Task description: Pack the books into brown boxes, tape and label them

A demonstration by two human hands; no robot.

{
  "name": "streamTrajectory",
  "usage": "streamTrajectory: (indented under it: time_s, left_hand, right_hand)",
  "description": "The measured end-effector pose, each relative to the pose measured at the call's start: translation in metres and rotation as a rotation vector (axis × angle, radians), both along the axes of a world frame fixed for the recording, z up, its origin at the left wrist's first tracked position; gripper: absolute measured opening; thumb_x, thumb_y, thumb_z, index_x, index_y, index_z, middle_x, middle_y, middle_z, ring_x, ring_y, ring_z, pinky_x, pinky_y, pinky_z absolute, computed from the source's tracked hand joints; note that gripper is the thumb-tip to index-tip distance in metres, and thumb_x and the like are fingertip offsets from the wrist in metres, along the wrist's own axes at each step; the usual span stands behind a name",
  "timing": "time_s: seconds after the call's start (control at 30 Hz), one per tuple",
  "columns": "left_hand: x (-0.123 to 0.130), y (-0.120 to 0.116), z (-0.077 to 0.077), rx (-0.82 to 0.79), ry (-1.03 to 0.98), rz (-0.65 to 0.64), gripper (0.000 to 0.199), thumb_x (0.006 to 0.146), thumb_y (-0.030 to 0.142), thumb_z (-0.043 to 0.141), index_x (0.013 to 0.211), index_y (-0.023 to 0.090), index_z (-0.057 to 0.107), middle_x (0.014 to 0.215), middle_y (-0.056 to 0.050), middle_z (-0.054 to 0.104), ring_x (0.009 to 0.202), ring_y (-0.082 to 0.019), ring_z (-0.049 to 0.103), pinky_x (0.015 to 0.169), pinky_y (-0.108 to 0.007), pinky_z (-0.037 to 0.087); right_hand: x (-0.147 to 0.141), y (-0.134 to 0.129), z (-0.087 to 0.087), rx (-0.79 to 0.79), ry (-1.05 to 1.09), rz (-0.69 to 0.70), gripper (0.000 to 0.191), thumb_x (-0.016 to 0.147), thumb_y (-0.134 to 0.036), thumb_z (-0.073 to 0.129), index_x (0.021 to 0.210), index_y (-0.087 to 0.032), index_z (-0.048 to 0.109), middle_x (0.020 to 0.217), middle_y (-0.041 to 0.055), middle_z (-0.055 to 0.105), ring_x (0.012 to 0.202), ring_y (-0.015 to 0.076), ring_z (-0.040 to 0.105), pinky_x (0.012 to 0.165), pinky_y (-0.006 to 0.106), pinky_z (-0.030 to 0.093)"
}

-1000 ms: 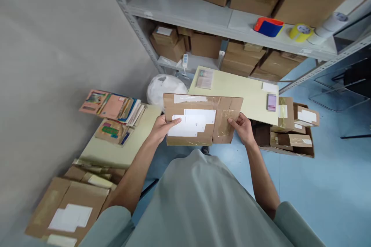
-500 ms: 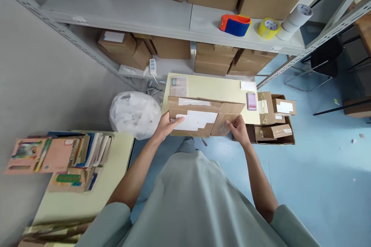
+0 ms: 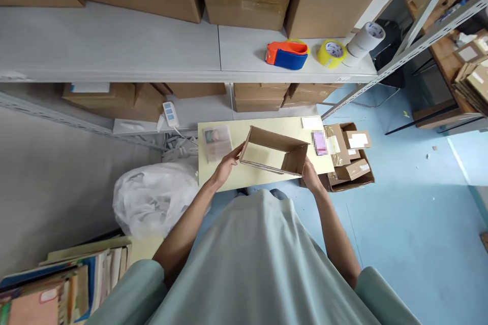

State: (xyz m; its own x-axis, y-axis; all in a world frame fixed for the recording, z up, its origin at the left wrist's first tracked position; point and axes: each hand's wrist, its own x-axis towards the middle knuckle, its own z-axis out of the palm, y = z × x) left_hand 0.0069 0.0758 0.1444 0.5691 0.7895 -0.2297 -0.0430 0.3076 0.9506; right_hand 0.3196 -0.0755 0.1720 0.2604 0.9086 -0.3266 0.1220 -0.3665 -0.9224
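A cardboard box (image 3: 272,140) is opened out into a rectangular frame, and the pale yellow table (image 3: 179,184) beneath shows through it. My left hand (image 3: 227,163) grips its left end, thumb near the upper edge. At the opposite end my right hand (image 3: 311,176) holds the right wall, its fingers partly hidden behind the cardboard. A clear plastic case (image 3: 217,143) lies on the table left of the box. To the right are a purple phone-like object (image 3: 319,142) and a white slip (image 3: 311,123).
An orange-and-blue tape dispenser (image 3: 287,55), a yellow tape roll (image 3: 331,54) and white rolls (image 3: 364,43) stand on the shelf (image 3: 152,45). A carton of smaller boxes (image 3: 353,186) sits right of the table. A white plastic bag (image 3: 152,198) and stacked books (image 3: 57,284) are at left.
The cardboard went from a flattened piece with white labels facing me to an opened box frame. Both hands stay on its ends, now closer together. The view has shifted.
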Motion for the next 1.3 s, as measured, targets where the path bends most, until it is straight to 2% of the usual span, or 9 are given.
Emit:
streamTrajectory:
  time_s: [0.17, 0.3, 0.43, 0.6, 0.73, 1.0, 1.1, 1.2, 1.3]
  left_hand:
    - [0.015, 0.017, -0.008, -0.112, 0.097, 0.060, 0.076, 0.094, 0.068, 0.066, 0.156, 0.023, 0.069, 0.165, -0.013, 0.065, 0.153, -0.039, 0.061, 0.121, -0.051, 0.054]
    - [0.030, 0.024, -0.018, -0.147, 0.160, 0.121, 0.096, 0.082, 0.075, 0.085, 0.159, 0.020, 0.064, 0.164, -0.020, 0.064, 0.144, -0.039, 0.068, 0.110, -0.047, 0.061]
    - [0.047, 0.021, -0.022, -0.136, 0.254, 0.165, 0.093, 0.077, 0.073, 0.091, 0.152, 0.021, 0.069, 0.163, -0.020, 0.064, 0.142, -0.039, 0.069, 0.109, -0.046, 0.061]
    - [0.076, 0.013, -0.024, -0.123, 0.364, 0.235, 0.086, 0.078, 0.077, 0.088, 0.141, 0.020, 0.074, 0.156, -0.020, 0.070, 0.136, -0.040, 0.073, 0.101, -0.044, 0.064]
    - [0.099, 0.007, -0.033, -0.097, 0.420, 0.279, 0.088, 0.075, 0.083, 0.086, 0.136, 0.020, 0.075, 0.152, -0.020, 0.073, 0.135, -0.041, 0.073, 0.098, -0.042, 0.064]
    - [0.120, -0.001, -0.052, -0.098, 0.463, 0.305, 0.094, 0.070, 0.086, 0.084, 0.132, 0.015, 0.074, 0.146, -0.026, 0.074, 0.139, -0.044, 0.070, 0.109, -0.049, 0.060]
    - [0.116, -0.002, -0.048, -0.080, 0.467, 0.307, 0.093, 0.073, 0.081, 0.086, 0.138, 0.016, 0.071, 0.155, -0.026, 0.069, 0.142, -0.042, 0.068, 0.113, -0.050, 0.059]
    - [0.102, -0.001, -0.035, -0.020, 0.451, 0.304, 0.091, 0.082, 0.074, 0.084, 0.152, 0.019, 0.064, 0.165, -0.024, 0.060, 0.148, -0.039, 0.064, 0.117, -0.051, 0.059]
    - [0.085, 0.001, -0.015, 0.061, 0.412, 0.172, 0.106, 0.084, 0.066, 0.087, 0.173, 0.029, 0.043, 0.176, -0.020, 0.047, 0.158, -0.039, 0.054, 0.122, -0.053, 0.056]
  right_hand:
    - [0.017, 0.020, -0.006, -0.078, 0.082, -0.047, 0.078, 0.105, -0.079, 0.050, 0.174, -0.042, 0.046, 0.171, 0.0040, 0.060, 0.150, 0.0324, 0.064, 0.111, 0.054, 0.063]
    - [0.034, 0.040, -0.003, -0.076, 0.084, -0.009, 0.086, 0.100, -0.081, 0.065, 0.173, -0.039, 0.049, 0.173, 0.0061, 0.058, 0.152, 0.0344, 0.063, 0.113, 0.052, 0.064]
    - [0.058, 0.064, -0.006, -0.024, 0.121, 0.086, 0.088, 0.099, -0.080, 0.070, 0.172, -0.034, 0.051, 0.173, 0.0078, 0.058, 0.146, 0.0343, 0.068, 0.115, 0.052, 0.064]
    - [0.094, 0.085, -0.026, -0.065, 0.098, 0.147, 0.092, 0.094, -0.077, 0.078, 0.169, -0.030, 0.055, 0.164, 0.0139, 0.066, 0.133, 0.0356, 0.075, 0.104, 0.051, 0.069]
    - [0.114, 0.092, -0.044, -0.051, 0.121, 0.191, 0.090, 0.093, -0.072, 0.081, 0.168, -0.030, 0.055, 0.159, 0.0144, 0.069, 0.129, 0.0338, 0.077, 0.106, 0.051, 0.068]
    - [0.120, 0.085, -0.072, -0.130, 0.055, 0.168, 0.108, 0.086, -0.082, 0.081, 0.172, -0.026, 0.050, 0.168, 0.0188, 0.060, 0.150, 0.0409, 0.064, 0.120, 0.058, 0.059]
    - [0.125, 0.079, -0.072, -0.133, 0.042, 0.134, 0.111, 0.086, -0.084, 0.081, 0.175, -0.026, 0.046, 0.172, 0.0201, 0.056, 0.153, 0.0424, 0.061, 0.123, 0.062, 0.055]
    - [0.138, 0.073, -0.060, -0.072, 0.020, 0.121, 0.109, 0.090, -0.085, 0.076, 0.178, -0.031, 0.041, 0.178, 0.0189, 0.049, 0.156, 0.0411, 0.058, 0.126, 0.063, 0.053]
    - [0.153, 0.068, -0.041, 0.027, -0.026, 0.203, 0.108, 0.090, -0.081, 0.080, 0.179, -0.041, 0.036, 0.185, 0.0127, 0.039, 0.159, 0.0402, 0.054, 0.127, 0.064, 0.050]
